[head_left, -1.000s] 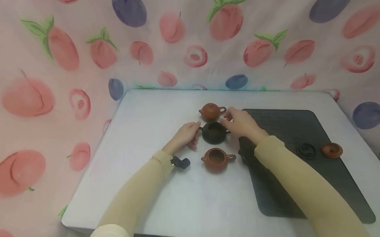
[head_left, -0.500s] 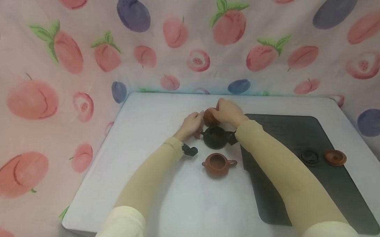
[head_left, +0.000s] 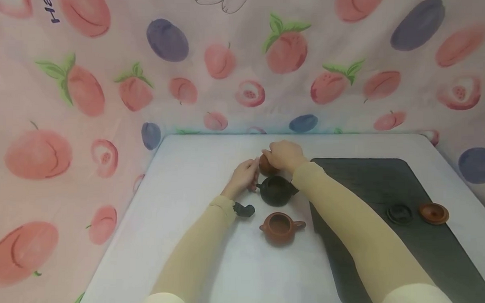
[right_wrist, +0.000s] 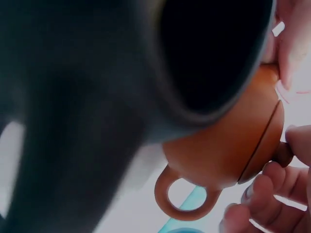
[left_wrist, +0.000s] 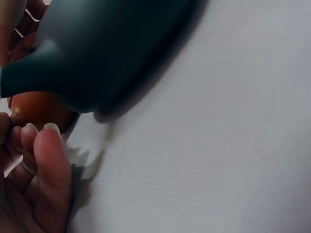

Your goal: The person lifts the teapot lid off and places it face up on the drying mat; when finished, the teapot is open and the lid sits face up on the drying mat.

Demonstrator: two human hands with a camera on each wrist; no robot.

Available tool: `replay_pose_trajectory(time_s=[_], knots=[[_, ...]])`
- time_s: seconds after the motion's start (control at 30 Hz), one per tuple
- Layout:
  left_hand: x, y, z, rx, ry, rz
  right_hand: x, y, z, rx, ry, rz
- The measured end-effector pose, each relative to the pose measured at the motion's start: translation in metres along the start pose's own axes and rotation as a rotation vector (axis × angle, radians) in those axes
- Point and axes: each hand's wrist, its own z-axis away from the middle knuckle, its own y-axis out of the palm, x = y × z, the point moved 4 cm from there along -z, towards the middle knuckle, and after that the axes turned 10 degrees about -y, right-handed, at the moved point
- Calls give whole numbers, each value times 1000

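At the table's back, a lidded orange-brown clay teapot point(head_left: 267, 168) stands partly hidden by my hands. My right hand point(head_left: 285, 155) pinches the knob point(right_wrist: 283, 154) of its lid point(right_wrist: 265, 143), which sits on the pot. From the other side my left hand point(head_left: 242, 175) grips the teapot at its spout, fingers point(left_wrist: 51, 160) bent close to the body. Just in front of it is a dark, lidless teapot point(head_left: 275, 200), which fills much of both wrist views. Nearest to me stands a reddish-brown lidless teapot point(head_left: 278, 235), handle to the right.
A dark tray-like board point(head_left: 357, 182) covers the table's right side under my right forearm. On it rest a black lid point(head_left: 399, 214) and, at its right edge, a brown lid point(head_left: 433, 214). White cloth point(head_left: 185, 176) covers the table; a fruit-print curtain hangs behind.
My right hand has gone from the dark teapot's handle to the orange-brown teapot's lid. My left hand has shifted back to that teapot's spout. The head view has tilted slightly up.
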Motion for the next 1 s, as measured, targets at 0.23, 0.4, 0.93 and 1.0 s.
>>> replay_pose_trajectory(time_s=[0.23, 0.4, 0.93, 1.0], knots=[[5, 5, 4, -11, -13, -21, 3, 7, 6, 3, -3, 27], [2, 2, 5, -14, -13, -38, 7, -3, 9, -19, -70, 63], [-4, -6, 3, -23, -9, -81, -23, -7, 20, -175, -92, -404], [-3, -5, 4, -28, -4, -66, -26, -2, 26, -162, -64, -505]])
